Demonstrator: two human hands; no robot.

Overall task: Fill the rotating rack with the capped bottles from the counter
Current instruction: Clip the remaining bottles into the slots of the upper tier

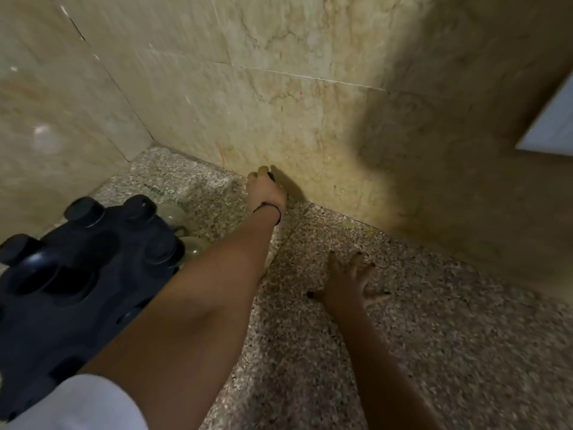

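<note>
A black rotating rack [71, 274] stands at the left on the speckled counter [434, 321]. Black-capped bottles [83, 212] sit in its slots, and clear glass bodies [170, 214] show at its far side. Some round slots on top look open. My left hand [266, 193] is stretched far back to the foot of the wall, fingers curled; a small dark spot at the fingertips could be a nail or a cap, and I cannot tell whether the hand holds anything. My right hand [347, 280] lies on the counter with fingers spread, holding nothing. No loose bottle shows on the counter.
Beige marble walls [279, 88] close the counter at the back and left, forming a corner behind the rack. A pale panel [552, 119] shows at the right edge. A seam in the counter [288, 240] runs under my left forearm.
</note>
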